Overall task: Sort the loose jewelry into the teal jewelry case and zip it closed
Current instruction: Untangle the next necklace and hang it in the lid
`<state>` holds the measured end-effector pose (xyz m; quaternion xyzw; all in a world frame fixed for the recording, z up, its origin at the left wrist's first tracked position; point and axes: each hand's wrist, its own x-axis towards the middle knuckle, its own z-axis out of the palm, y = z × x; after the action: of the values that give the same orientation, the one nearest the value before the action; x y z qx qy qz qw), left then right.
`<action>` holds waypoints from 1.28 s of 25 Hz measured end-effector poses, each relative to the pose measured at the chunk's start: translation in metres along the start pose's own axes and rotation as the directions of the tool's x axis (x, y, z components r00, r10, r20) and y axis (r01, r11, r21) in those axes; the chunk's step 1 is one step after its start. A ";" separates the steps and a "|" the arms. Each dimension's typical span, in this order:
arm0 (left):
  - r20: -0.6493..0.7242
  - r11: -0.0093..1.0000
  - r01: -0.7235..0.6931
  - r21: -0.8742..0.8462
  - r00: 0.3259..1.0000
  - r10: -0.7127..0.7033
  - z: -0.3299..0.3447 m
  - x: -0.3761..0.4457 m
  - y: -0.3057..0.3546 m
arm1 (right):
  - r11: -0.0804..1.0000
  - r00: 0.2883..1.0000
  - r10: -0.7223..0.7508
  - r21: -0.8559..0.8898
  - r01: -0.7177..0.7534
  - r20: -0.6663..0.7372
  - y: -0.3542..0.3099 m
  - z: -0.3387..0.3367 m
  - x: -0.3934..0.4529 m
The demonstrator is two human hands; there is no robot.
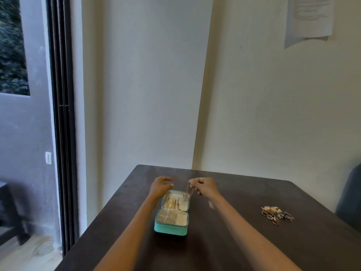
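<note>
**Asker:** While you reach over the case, what are your hands doing?

**Me:** My right hand [204, 185] pinches a thin gold necklace [189, 189] at the top, so the chain hangs down with its small ring pendant just over the far right corner of the lid half. My left hand [161, 185] hovers beside it with fingers loosely curled, holding nothing. The teal jewelry case [172, 228] lies unzipped and open flat on the bench [244, 241] between my forearms. Its near half has small cream compartments; its lid half already carries a few gold pieces.

**Asker:** What could go wrong?

**Me:** I judge the chain could tangle with the pieces already hanging in the lid, or catch on the zipper edge, if I lower it carelessly. It could also slip and bunch up.

**Asker:** And the rest?

**Me:** A pile of loose jewelry [276, 214] waits well apart, to my right. The bench is dark and matte, pushed into a corner of plain pale walls. A glass door [29, 114] stands at left, and a sheet of paper [308, 18] hangs high at right.
</note>
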<state>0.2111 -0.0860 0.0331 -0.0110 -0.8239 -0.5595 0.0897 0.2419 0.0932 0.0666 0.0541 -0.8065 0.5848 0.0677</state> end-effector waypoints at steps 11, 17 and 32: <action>-0.152 0.947 0.277 0.163 0.955 -0.253 0.022 -0.002 -0.038 | 0.993 0.997 0.075 -0.095 -0.071 0.032 0.022 0.023 -0.006; -0.233 0.992 0.125 -0.013 0.964 -0.125 0.023 -0.017 -0.048 | 0.986 0.994 0.105 -0.132 -0.100 0.035 0.028 0.021 -0.010; -0.242 0.968 -0.094 -0.233 0.970 0.036 0.020 -0.025 -0.058 | 0.986 0.998 0.039 -0.161 -0.032 0.041 0.019 0.009 -0.004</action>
<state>0.2265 -0.0873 -0.0310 0.0174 -0.7319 -0.6501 0.2033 0.2425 0.0908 0.0451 0.0470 -0.8531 0.5179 0.0437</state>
